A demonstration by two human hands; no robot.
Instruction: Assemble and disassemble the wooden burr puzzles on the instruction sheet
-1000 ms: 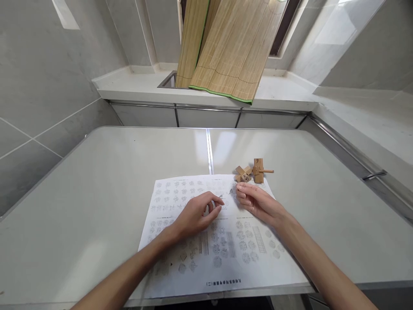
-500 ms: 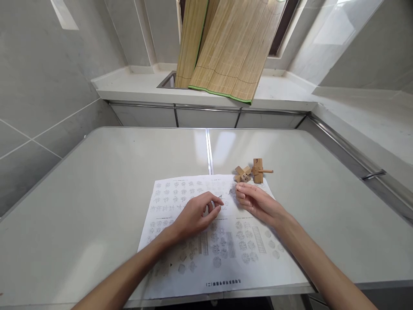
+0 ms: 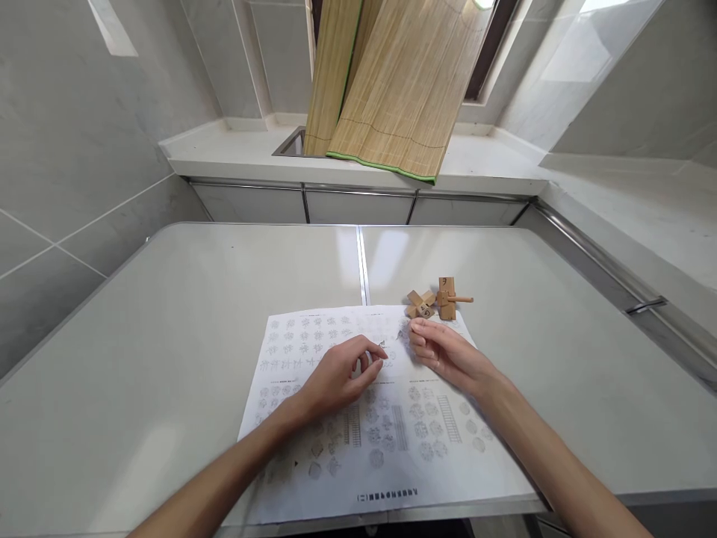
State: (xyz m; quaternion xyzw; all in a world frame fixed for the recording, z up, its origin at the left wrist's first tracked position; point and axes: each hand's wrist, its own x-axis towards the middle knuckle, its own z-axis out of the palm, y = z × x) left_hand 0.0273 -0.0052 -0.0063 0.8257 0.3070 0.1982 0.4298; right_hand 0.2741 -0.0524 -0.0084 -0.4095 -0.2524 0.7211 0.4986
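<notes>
My left hand (image 3: 348, 369) rests on a large printed sheet (image 3: 448, 482), its fingers loosely curled and a gap showing between thumb and fingers, with nothing held. Over the sheet's upper right part is my right hand (image 3: 442, 350), thumb and fingertips drawn together; I see nothing in them. Just beyond those fingertips lies a wooden interlocking puzzle (image 3: 421, 303) of crossed blocks with dark marks. A second wooden piece (image 3: 447, 298), with a flat marked block and a rod pointing right, sits close to its right side. Rows of small diagrams cover the paper.
The white table (image 3: 140, 359) has a metal seam running away from me. Behind it stands a ledge (image 3: 224, 153), with a bamboo mat (image 3: 397, 97) hanging down over it. A metal rail (image 3: 594, 258) runs along the right, and tiled walls rise on both sides.
Almost nothing differs. The whole view has shifted very slightly, while both hands and the wooden pieces keep their places.
</notes>
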